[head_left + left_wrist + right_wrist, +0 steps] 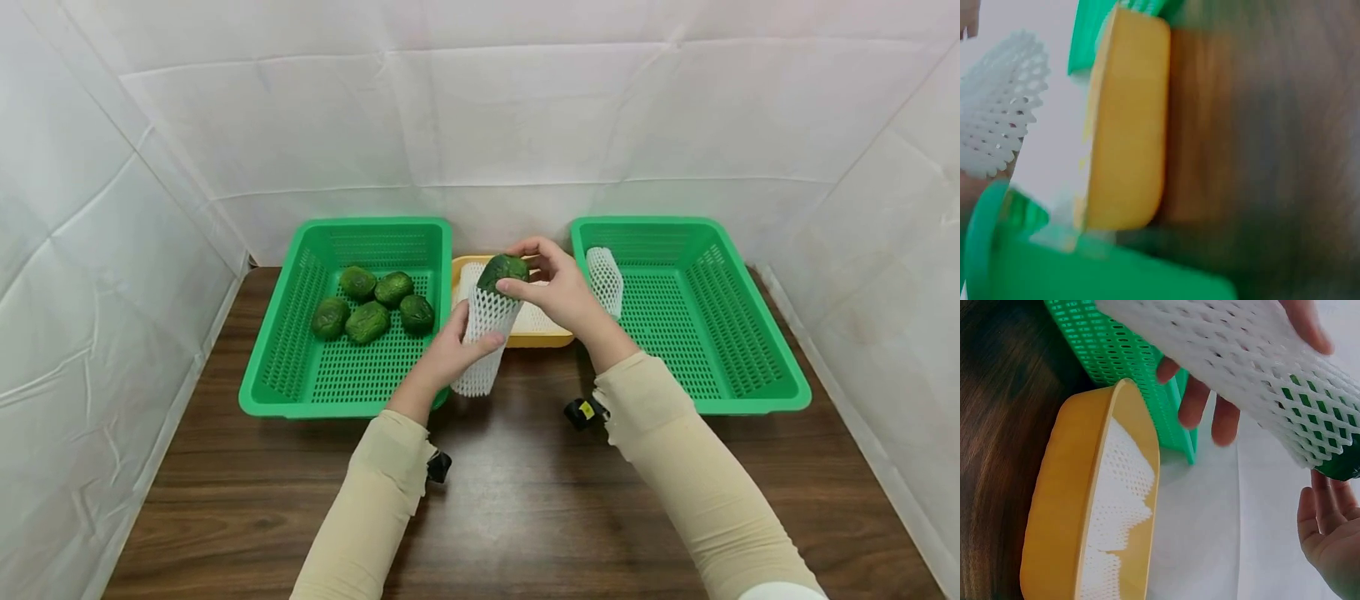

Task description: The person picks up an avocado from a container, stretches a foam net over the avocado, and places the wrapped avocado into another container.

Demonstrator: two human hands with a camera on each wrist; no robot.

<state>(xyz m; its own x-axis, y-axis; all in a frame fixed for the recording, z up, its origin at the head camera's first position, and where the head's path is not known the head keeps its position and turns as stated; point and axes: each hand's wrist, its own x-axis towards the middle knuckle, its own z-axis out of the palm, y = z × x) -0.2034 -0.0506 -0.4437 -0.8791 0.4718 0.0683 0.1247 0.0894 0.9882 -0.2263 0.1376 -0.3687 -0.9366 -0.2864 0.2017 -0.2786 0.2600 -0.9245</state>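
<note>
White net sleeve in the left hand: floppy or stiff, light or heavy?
Probably light: the net sleeve is thin, open mesh. Likely stretchy: its holes gape wider over the avocado in the right wrist view. May hold its tube shape: the end below the left hand shows no droop.

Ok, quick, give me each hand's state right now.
Left hand: closed around the white foam net.
Right hand: closed, holding the green fruit partly inside the net's upper end.
</note>
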